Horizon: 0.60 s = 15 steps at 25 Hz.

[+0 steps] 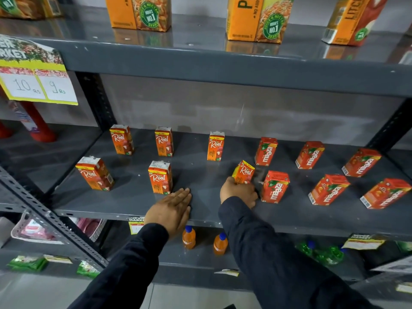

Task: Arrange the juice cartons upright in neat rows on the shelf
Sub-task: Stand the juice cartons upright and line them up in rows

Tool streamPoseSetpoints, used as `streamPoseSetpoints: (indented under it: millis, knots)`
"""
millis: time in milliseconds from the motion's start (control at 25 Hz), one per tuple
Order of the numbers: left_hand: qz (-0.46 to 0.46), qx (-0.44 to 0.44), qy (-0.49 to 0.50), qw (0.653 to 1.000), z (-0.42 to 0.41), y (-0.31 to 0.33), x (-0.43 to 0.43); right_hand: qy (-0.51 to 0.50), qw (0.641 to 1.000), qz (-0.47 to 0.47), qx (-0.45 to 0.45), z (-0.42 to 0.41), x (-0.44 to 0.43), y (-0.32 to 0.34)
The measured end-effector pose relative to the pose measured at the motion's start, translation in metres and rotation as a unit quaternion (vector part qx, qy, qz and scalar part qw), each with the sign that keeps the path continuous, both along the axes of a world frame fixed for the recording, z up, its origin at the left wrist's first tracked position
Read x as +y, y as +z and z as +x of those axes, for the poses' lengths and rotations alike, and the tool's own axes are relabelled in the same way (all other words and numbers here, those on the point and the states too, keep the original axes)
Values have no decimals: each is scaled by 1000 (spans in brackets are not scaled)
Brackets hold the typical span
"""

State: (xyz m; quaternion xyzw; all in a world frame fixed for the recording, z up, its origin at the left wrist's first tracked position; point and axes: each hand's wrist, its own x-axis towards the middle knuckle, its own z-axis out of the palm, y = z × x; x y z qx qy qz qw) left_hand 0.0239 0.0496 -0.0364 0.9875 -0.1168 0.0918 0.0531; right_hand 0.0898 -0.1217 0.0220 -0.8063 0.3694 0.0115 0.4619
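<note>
Head view, right hand [238,190] grip holding tilted Real carton [244,172] (beside Maaza carton [274,186]), left hand [170,211] flat on shelf [111,201].

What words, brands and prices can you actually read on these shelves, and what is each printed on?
"Real": six small orange cartons, e.g. front one.
"maaza": six small red cartons, e.g. front one.
"10 RS" and "9 RS": handwritten price tag at upper left.
"JUICE & NECTAR", "NO.1": green badge on a big carton above.
"LITCH...": cut-off big carton, top right.
"SUPER MARKET": shelf-edge label.
Smaller print: unreadable.
</note>
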Motion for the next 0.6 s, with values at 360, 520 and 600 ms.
streamPoseSetpoints:
  millis: [360,520,600]
  knots:
    - [-3,0,8,1000,0,-2,-4,52,846,509,-147,-37,-32,-11]
    - [-10,5,17,1000,-1,-2,-7,167,848,474,-167,-49,-48,-9]
    - [-17,5,23,1000,-2,0,-8,211,853,442,-178,-53,-52,-9]
